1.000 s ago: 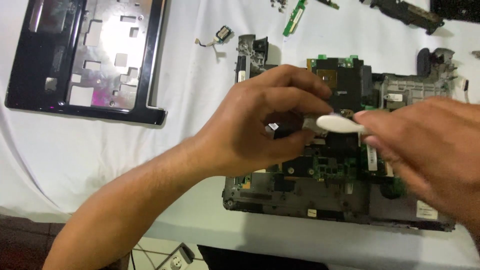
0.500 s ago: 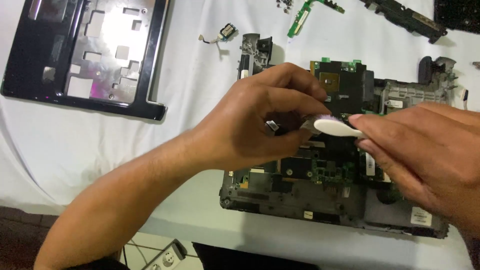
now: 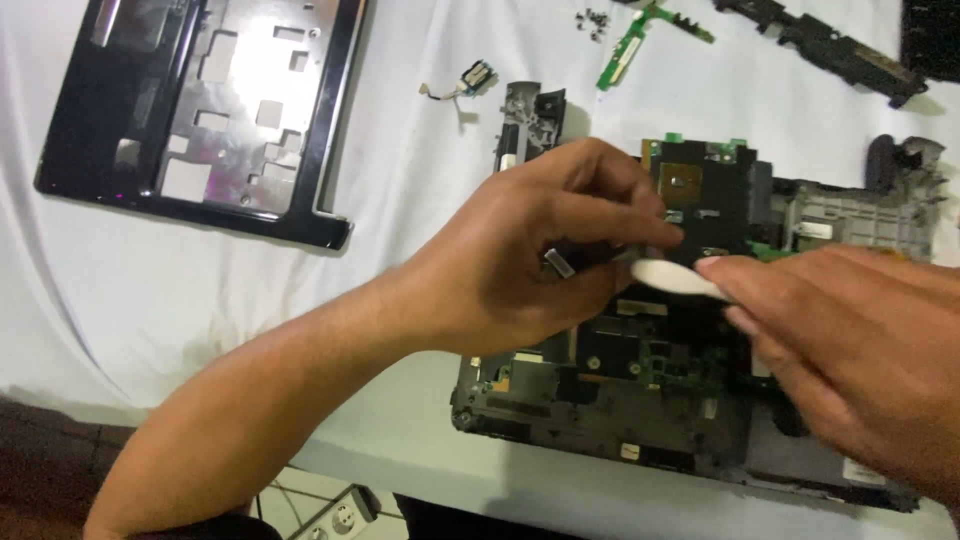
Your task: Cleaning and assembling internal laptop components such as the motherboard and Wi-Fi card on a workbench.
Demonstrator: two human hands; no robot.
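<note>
**Two hands at work over a stripped laptop base**

A person's left hand (image 3: 530, 250) is hovering over an opened laptop base (image 3: 650, 400) lying on a white cloth (image 3: 400, 300), its fingers curled in and pinching a small dark part with a metal end (image 3: 560, 263) between thumb and fingertips. The right hand (image 3: 850, 350), coming in from the right edge, is gripping a white plastic pry tool (image 3: 672, 277) between thumb and forefinger; the tool's rounded tip is pointing left and sitting just beside the left hand's fingertips, above the exposed green and black circuit board (image 3: 700, 190). Whether the tool is touching the small part cannot be told, as the fingers are covering the spot.

The laptop base is lying near the front edge of the table, partly hidden beneath both hands. Well apart, at the upper left, a black palm-rest frame (image 3: 200, 110) with a silvery inner plate is resting flat on the cloth. Between it and the base, a small component with thin wires (image 3: 475, 78) is lying loose. At the top, a narrow green board strip (image 3: 625, 45) is sitting beside a cluster of tiny screws (image 3: 592, 18), and a long black hinge bar (image 3: 820, 45) is stretching toward the upper right corner. Below the table edge, a white power strip (image 3: 335, 510) is showing on the tiled floor.
</note>
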